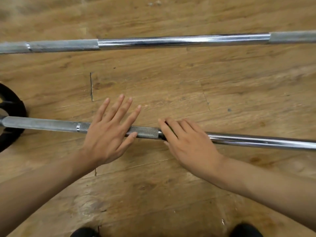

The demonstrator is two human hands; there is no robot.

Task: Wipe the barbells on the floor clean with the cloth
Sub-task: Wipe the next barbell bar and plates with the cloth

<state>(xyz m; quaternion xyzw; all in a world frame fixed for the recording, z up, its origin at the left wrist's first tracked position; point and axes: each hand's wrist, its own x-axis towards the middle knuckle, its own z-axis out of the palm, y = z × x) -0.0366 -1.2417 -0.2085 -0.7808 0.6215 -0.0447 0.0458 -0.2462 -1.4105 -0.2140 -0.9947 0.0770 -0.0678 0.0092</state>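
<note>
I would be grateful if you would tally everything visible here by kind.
Barbells: 2, far and near
Hands: 2, left and right
Weight plates: 1
Shoe tips: 2
Total: 7

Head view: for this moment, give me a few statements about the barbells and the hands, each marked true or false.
1. A near barbell and a far barbell lie on the wooden floor. True.
2. The left hand is clenched in a fist. False: its fingers are spread straight over the near barbell.
3. The right hand rests on the far barbell. False: it lies on the near barbell, beside the left hand.
4. A black weight plate shows at the left edge of the view. True.
</note>
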